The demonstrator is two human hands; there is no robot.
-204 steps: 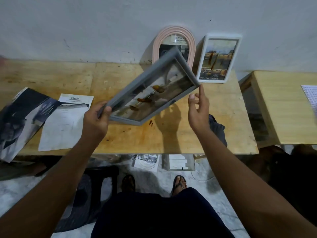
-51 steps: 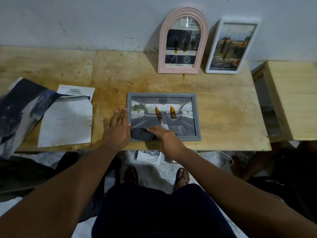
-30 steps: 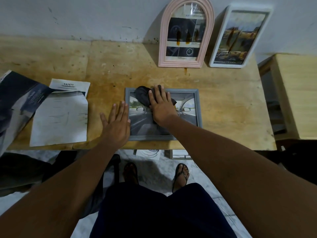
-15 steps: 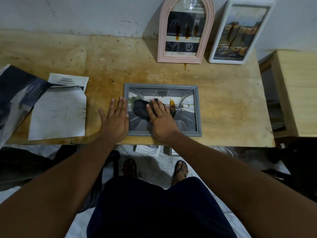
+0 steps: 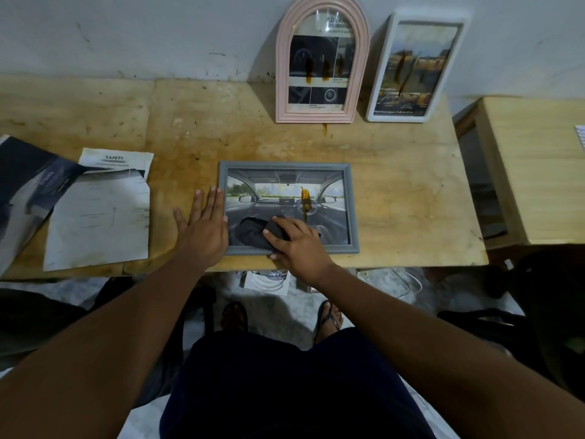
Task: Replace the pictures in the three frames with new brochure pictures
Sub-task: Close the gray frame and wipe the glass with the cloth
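Right hand (image 5: 297, 245) grips cloth (image 5: 251, 232) — on grey frame (image 5: 354, 210).

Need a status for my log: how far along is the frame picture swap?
Done, apparently: the pink arched frame, white frame and grey frame all hold brochure pictures. In hand: the right hand holds a dark cloth on the grey frame's glass, the left hand flat at its edge. Left: brown streaks on all three glasses; the grey frame lies flat on the table.
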